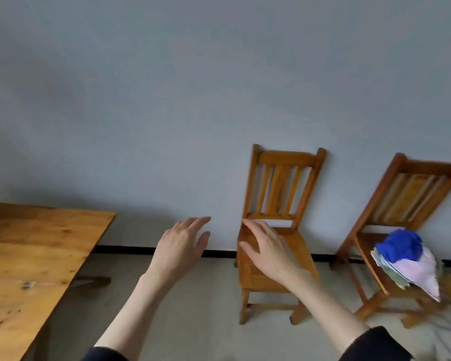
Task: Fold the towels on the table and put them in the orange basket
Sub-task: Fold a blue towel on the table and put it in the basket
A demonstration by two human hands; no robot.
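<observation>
left hand (180, 246) out front, palm down, fingers straight, holding nothing | right hand (267, 247) same, fingers spread | both forearms bare, dark sleeves pushed up

A wooden chair (276, 230) stands with its back against the pale wall (167, 100). To its right stands a second wooden chair (401, 204) (blurred at the frame edge). A black skirting strip (125, 249) runs along the wall's foot, left of the first chair.
</observation>
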